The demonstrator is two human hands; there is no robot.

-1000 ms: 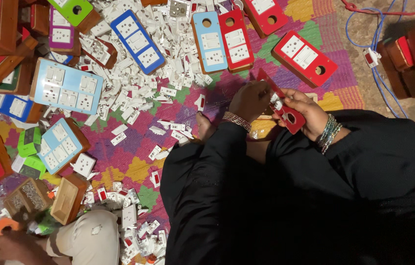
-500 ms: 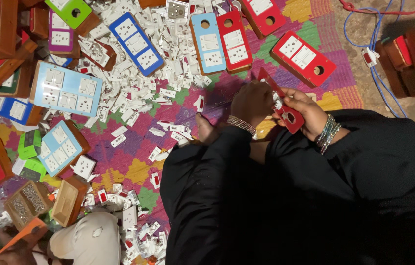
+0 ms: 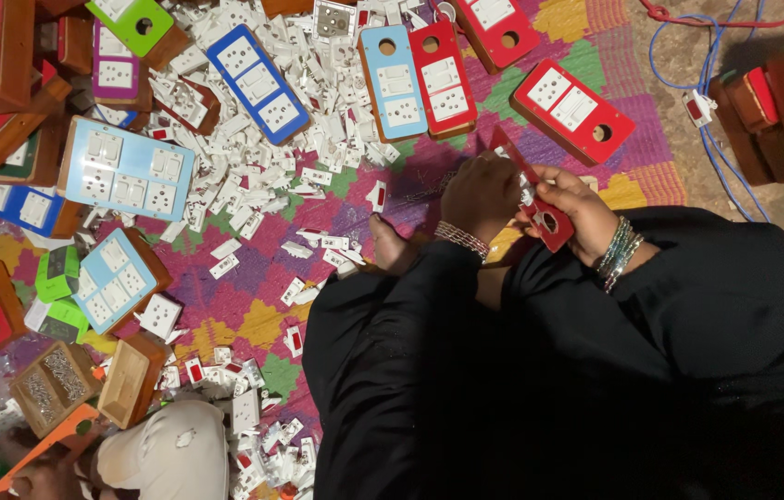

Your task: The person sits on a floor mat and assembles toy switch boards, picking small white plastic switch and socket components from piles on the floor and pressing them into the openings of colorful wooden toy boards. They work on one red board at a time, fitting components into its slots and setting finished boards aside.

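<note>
Woven mat (image 3: 253,315) below me is littered with white switches (image 3: 253,167). My left hand (image 3: 480,190) and right hand (image 3: 577,213) both close on a red switch plate (image 3: 554,222) above my lap; a loose pinch could drop its small fitting into that litter.

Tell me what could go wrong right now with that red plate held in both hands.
The red plate is held up off the mat between the left hand and right hand; a small part pressed into it could slip out and vanish among the loose white switch parts below. The bracelets might also snag its edge.
</note>
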